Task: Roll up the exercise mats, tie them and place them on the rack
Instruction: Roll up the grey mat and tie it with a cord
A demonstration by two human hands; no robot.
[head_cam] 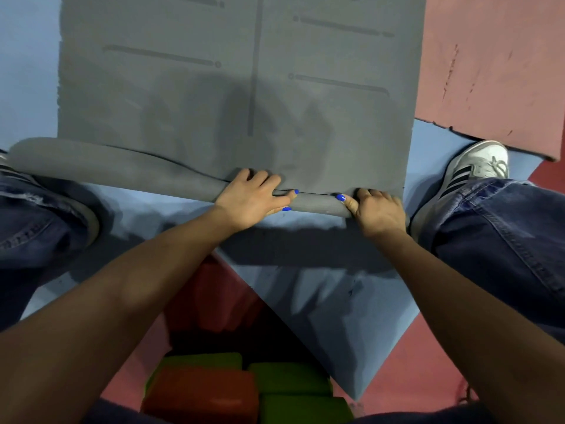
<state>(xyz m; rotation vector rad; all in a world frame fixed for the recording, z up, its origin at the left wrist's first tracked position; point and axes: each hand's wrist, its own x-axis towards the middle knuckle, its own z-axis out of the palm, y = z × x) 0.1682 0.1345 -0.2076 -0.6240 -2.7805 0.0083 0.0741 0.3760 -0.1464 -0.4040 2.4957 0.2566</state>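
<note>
- Head view looks down at a grey mat [238, 87] lying flat on a blue mat [336, 301] on the floor
- The near end of the grey mat is curled into a thin roll [122, 169] that runs across in front of the person
- The roll is fatter and looser at its left end, and tight where the hands are
- The left hand [247, 198] lies on top of the roll with its fingers [263, 179] spread over it, pressing down
- The right hand [377, 209] grips the right end of the roll, with fingers curled over it and the thumb tucked against it
- Both hands are on the right half of the roll, so the left end has nobody holding it
- A pink mat [489, 71] lies just beside the grey one, on the right
- A white shoe [474, 169] stands by the right edge of the grey mat
- Some green and red blocks [232, 390] sit low down, near the person
- I think the job has only just begun, because most of the grey mat is flat and nothing is tied
- I cannot see a rack or any tie
- Next, I think the hands should push the roll away along the mat, and one hand should slide left so the loose end rolls up tight too
</note>
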